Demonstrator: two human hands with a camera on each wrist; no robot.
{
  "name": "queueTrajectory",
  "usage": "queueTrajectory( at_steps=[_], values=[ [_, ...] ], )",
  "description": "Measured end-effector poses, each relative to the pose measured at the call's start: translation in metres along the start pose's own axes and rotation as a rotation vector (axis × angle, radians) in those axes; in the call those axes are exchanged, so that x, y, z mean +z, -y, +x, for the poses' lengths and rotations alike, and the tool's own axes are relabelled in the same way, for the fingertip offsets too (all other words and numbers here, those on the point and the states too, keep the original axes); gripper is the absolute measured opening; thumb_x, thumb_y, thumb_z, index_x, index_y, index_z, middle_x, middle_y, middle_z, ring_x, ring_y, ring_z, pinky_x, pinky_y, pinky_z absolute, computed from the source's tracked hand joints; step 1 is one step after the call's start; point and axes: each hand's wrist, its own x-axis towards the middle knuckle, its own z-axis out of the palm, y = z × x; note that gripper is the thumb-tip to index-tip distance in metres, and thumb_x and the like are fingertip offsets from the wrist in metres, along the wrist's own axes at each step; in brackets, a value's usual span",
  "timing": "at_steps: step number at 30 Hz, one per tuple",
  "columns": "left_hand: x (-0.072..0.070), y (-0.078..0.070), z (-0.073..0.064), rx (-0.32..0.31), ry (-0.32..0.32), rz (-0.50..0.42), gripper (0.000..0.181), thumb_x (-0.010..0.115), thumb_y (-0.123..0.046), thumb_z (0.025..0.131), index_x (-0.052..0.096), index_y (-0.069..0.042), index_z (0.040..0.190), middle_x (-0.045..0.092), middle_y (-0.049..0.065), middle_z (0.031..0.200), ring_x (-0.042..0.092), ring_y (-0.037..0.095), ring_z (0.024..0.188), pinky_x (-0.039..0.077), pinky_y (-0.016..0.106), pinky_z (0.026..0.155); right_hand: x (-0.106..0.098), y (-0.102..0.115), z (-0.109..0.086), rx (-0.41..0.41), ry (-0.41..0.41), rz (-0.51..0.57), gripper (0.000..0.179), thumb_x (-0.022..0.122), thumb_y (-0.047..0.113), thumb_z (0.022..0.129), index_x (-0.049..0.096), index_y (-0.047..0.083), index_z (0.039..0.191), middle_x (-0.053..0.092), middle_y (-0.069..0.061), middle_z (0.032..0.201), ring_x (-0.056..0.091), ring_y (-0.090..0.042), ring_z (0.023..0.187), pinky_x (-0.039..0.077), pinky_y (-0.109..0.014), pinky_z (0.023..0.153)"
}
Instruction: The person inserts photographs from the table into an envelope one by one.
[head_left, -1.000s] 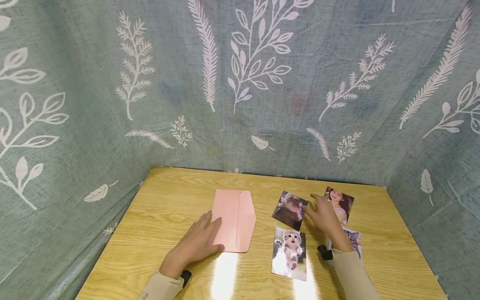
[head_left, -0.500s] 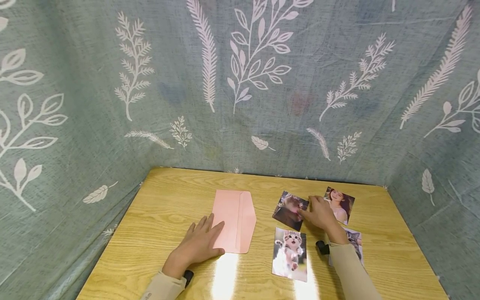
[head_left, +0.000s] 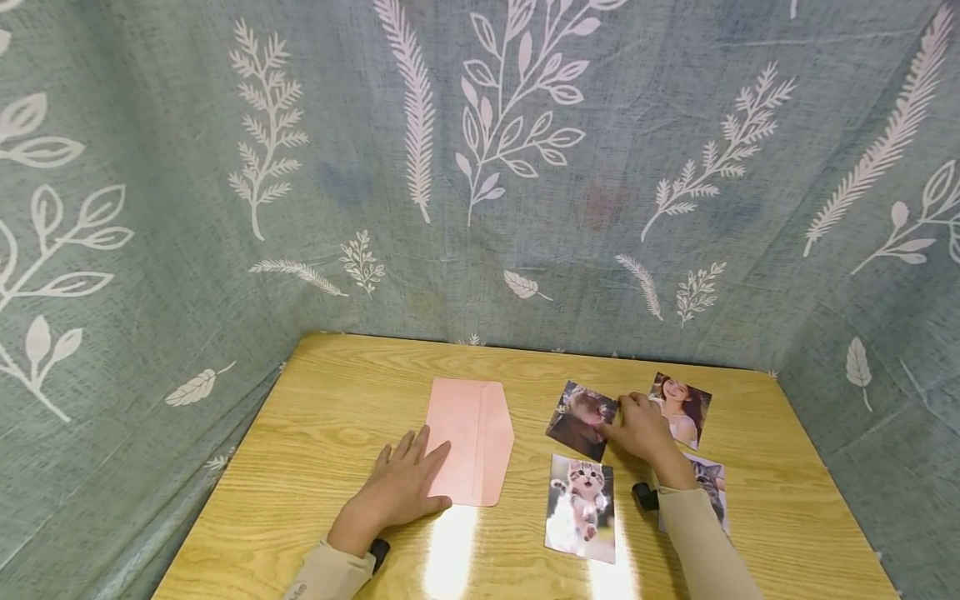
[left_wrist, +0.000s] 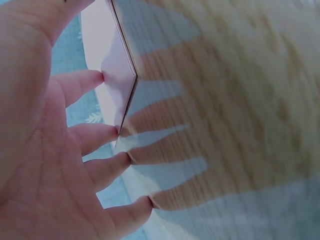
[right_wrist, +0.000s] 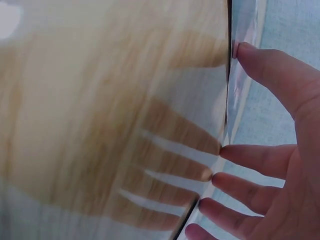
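Observation:
My left hand (head_left: 392, 493) lies with spread fingers at the lower left edge of a pink envelope (head_left: 459, 417). In the left wrist view some fingertips (left_wrist: 111, 131) touch the envelope and others the table. My right hand (head_left: 643, 432) is at the right edge of a dark photo (head_left: 572, 425) whose subject is unclear. Its thumb (right_wrist: 255, 57) rests on that photo in the right wrist view, while the index fingertip is at its edge and the other fingers touch down on the table or close to it. The photo lies flat.
A kitten photo (head_left: 583, 508) lies nearer, below the dark one. A portrait photo of a person (head_left: 686, 415) is beyond the right hand, and a grey cat photo (head_left: 711, 482) lies partly under the right forearm. Patterned cloth (head_left: 480, 275) hangs behind the wooden table (head_left: 360, 375).
My right hand's thumb and fingers have drawn closer together at the dark photo's right edge. The left hand has barely shifted on the envelope.

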Motion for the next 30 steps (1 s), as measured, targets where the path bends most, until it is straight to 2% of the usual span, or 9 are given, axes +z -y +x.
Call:
queueTrajectory(
  at_steps=[6, 12, 20, 25, 30],
  values=[
    [0.000, 0.000, 0.000, -0.006, 0.002, -0.019, 0.086, 0.069, -0.058, 0.088, 0.034, -0.021, 0.158, 0.014, 0.021, 0.164, 0.014, 0.045, 0.148, 0.015, 0.069, 0.111, -0.001, 0.003, -0.001, 0.011, -0.009, 0.002, 0.072, 0.074, 0.041, 0.087, 0.053, -0.010, 0.134, 0.047, -0.037, 0.135, 0.044, -0.058, 0.120, 0.043, -0.069, 0.087],
    [-0.003, -0.002, 0.000, -0.002, -0.001, -0.017, 0.086, 0.069, -0.057, 0.088, 0.035, -0.020, 0.158, 0.015, 0.022, 0.163, 0.016, 0.046, 0.147, 0.016, 0.071, 0.110, -0.001, 0.004, -0.002, 0.010, -0.064, 0.020, 0.074, 0.077, 0.039, 0.085, 0.050, -0.008, 0.136, 0.048, -0.038, 0.132, 0.046, -0.058, 0.118, 0.043, -0.069, 0.086],
    [-0.001, -0.001, -0.001, -0.011, 0.012, -0.034, 0.087, 0.070, -0.058, 0.087, 0.034, -0.021, 0.158, 0.015, 0.022, 0.163, 0.014, 0.049, 0.147, 0.015, 0.071, 0.110, 0.005, 0.001, -0.003, -0.015, -0.201, 0.059, 0.035, 0.073, 0.015, 0.087, 0.059, -0.006, 0.112, 0.058, -0.032, 0.108, 0.055, -0.053, 0.099, 0.047, -0.063, 0.079],
    [0.000, 0.000, -0.001, -0.014, 0.011, -0.045, 0.087, 0.069, -0.059, 0.087, 0.034, -0.022, 0.158, 0.014, 0.021, 0.164, 0.011, 0.050, 0.147, 0.014, 0.071, 0.111, 0.001, 0.002, -0.001, 0.005, -0.256, 0.227, 0.021, 0.067, 0.006, 0.091, 0.060, -0.007, 0.105, 0.062, -0.029, 0.102, 0.060, -0.048, 0.095, 0.049, -0.058, 0.081],
    [0.000, 0.000, 0.000, -0.015, 0.011, -0.051, 0.087, 0.070, -0.058, 0.087, 0.034, -0.022, 0.158, 0.014, 0.021, 0.164, 0.011, 0.050, 0.146, 0.014, 0.071, 0.111, -0.007, 0.004, -0.003, 0.082, -0.242, 0.451, 0.016, 0.061, 0.008, 0.097, 0.059, -0.005, 0.106, 0.068, -0.023, 0.096, 0.068, -0.037, 0.084, 0.055, -0.044, 0.071]
  ],
)
